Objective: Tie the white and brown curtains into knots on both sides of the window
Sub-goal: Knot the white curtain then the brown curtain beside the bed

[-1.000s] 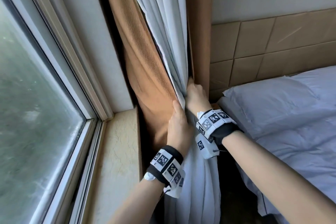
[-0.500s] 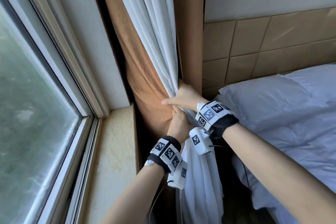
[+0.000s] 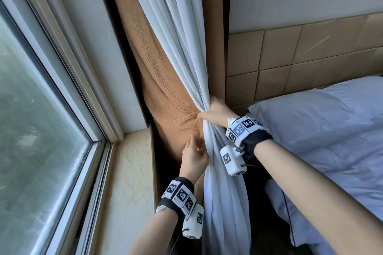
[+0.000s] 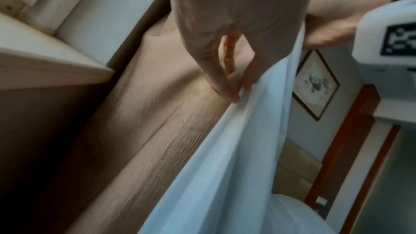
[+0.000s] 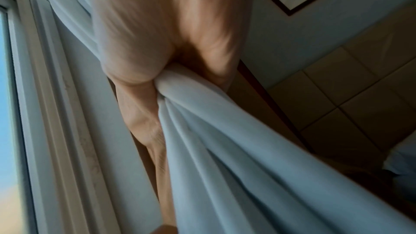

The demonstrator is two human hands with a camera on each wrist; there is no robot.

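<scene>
R hand [image 3: 215,112] is fisted tight round the white curtain [image 3: 178,47], bunching it into one rope where the folds converge; the wrist view shows cloth squeezed out between thumb and fingers. L hand [image 3: 193,158] sits just below and a bit left, fingers loosely bent; its fingertips [image 4: 234,95] pinch the near edge of the white cloth, w/ the brown curtain [image 3: 165,93] right behind.

Key relation: the white bundle's long axis runs from upper left down to the R fist, then drops almost straight past the L wrist toward the floor. The free tail hangs below both hands, so L hand is nearer to it and prob. the one to carry it round. Brown curtain lies to the left of and behind the white one, touching it at the grip, not yet gathered in. No knot yet on this side.

Around: window [image 3: 41,130] and sill [image 3: 132,182] on the left, brown panel far right of the curtain, padded headboard [image 3: 300,64] and bed [image 3: 321,140] on the right. The bed edge sits close beside the hanging tail, so little room to swing that way.
</scene>
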